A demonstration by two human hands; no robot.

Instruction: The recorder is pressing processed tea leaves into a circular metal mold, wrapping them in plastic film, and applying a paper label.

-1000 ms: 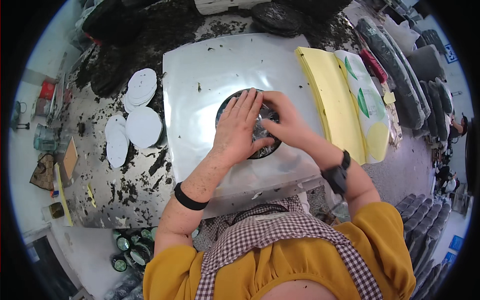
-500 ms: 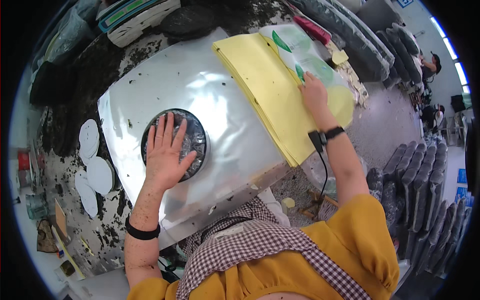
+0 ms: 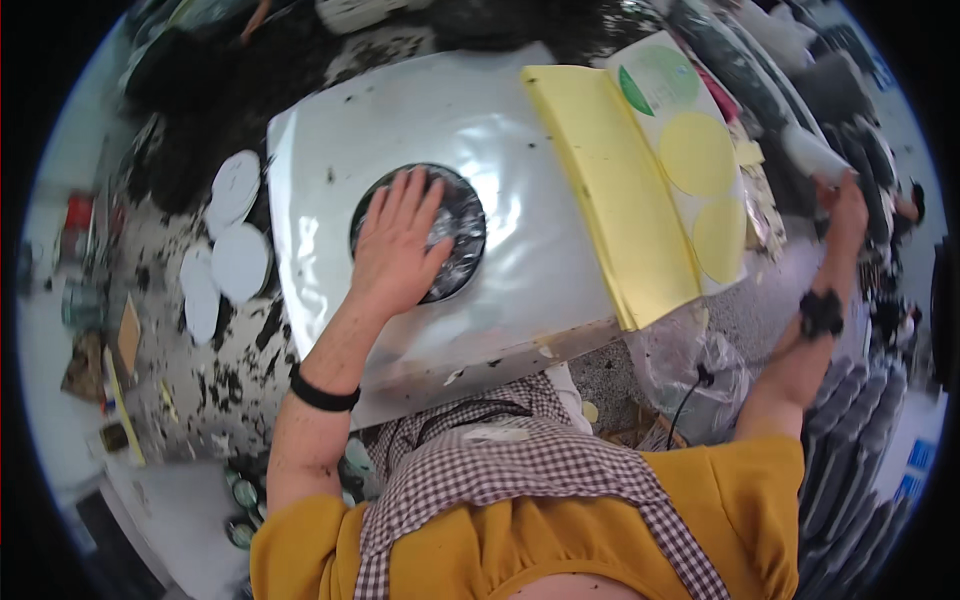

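Observation:
My left hand [image 3: 402,245] lies flat, fingers stretched, on a round black item in clear wrap [image 3: 464,225]. The item rests on a shiny clear plastic sheet [image 3: 310,180] over the table. My right hand [image 3: 845,203] is raised at the far right, its fingers pinching a whitish round label [image 3: 812,153], seen at a slant. To the right of the black item lies a label sheet [image 3: 745,200] with one green and white label [image 3: 655,80] and two bare yellow circles. Folded yellow backing paper [image 3: 625,190] lies beside it.
White oval discs [image 3: 240,262] lie left of the plastic sheet on the dirt-strewn table. Dark wrapped packages [image 3: 850,430] stand stacked at the right. A crumpled clear bag [image 3: 690,365] hangs below the table edge. Another person's hand [image 3: 257,18] shows at the top left.
My right hand has moved from the label sheet out to the right, with a label peeled off; a second yellow circle is bare. The left hand stays on the black item.

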